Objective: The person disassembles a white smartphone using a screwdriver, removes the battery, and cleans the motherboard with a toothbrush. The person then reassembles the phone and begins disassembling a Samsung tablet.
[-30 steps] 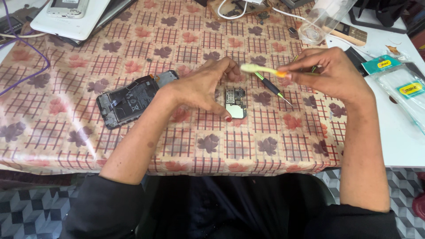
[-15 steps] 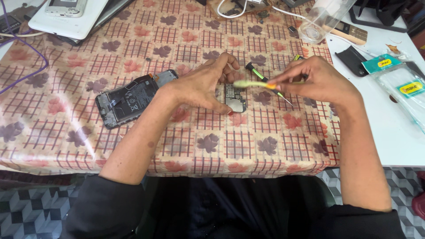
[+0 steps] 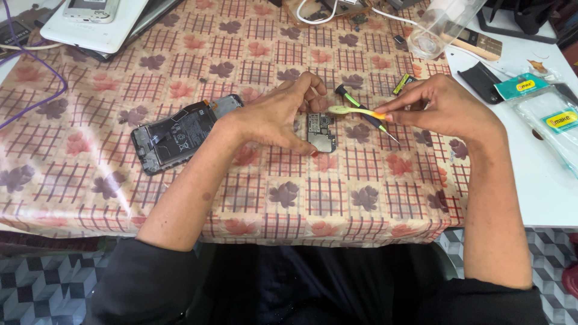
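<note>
- The person's left hand [image 3: 282, 114] rests on a table covered with a plastic cloth [image 3: 241, 192] checked in red lines with brown and pink leaf prints.
- Its curled fingers and thumb pin a small rectangular grey circuit board [image 3: 321, 131] flat against the cloth.
- The person's right hand [image 3: 445, 108] hovers just right of the board, its fingertips pinched closed around the orange end of a pale yellow toothbrush [image 3: 355, 111].
- The brush head points left and sits just above the board's upper edge.
- A thin screwdriver with a black and green handle [image 3: 365, 113] lies on the cloth just right of the board, under the brush.
- Left of the board, beyond the left wrist, lies an opened black smartphone body [image 3: 177, 132], its battery showing.
- Far right of the board, on the bare white tabletop, lie clear plastic packets [image 3: 554, 120].
</note>
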